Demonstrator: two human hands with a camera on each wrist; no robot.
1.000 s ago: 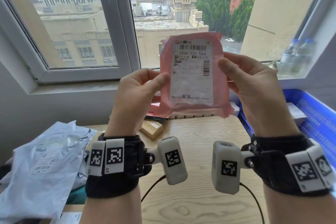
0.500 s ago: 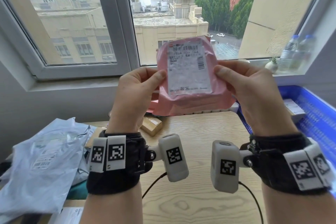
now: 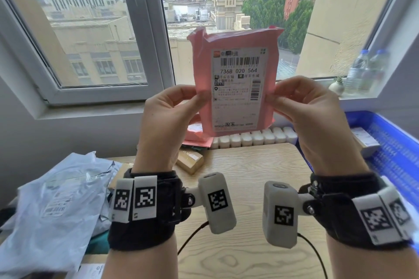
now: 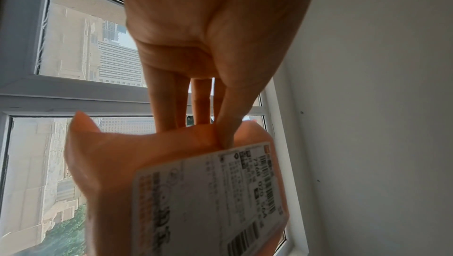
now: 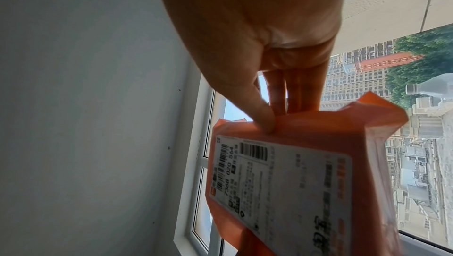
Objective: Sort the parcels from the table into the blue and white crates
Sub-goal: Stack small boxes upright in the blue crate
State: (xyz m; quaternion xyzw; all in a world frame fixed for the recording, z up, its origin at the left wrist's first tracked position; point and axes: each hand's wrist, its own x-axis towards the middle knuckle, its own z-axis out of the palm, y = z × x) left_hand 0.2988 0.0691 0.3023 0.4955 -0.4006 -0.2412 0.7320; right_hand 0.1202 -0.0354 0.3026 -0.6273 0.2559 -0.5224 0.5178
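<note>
I hold a pink parcel (image 3: pixel 235 84) with a white shipping label upright in front of the window, label toward me. My left hand (image 3: pixel 199 98) pinches its left edge, thumb on the front and fingers behind. My right hand (image 3: pixel 271 98) pinches the right edge the same way. The left wrist view shows the parcel (image 4: pixel 171 182) under my left hand (image 4: pixel 220 136); the right wrist view shows the parcel (image 5: pixel 294 173) under my right hand (image 5: pixel 272 122). The blue crate (image 3: pixel 394 147) stands at the right and the white crate (image 3: pixel 254 138) at the back of the table.
A heap of grey-blue plastic mailers (image 3: pixel 56 201) lies at the left of the wooden table (image 3: pixel 244 188). A small brown box (image 3: pixel 190 161) and another pink parcel (image 3: pixel 195 136) lie behind my left hand. Water bottles (image 3: pixel 367 70) stand on the windowsill at the right.
The pink parcel has been raised and tilted more upright, with its label now squarely facing me. Both hands kept their pinch on its edges and shifted lower along them.
</note>
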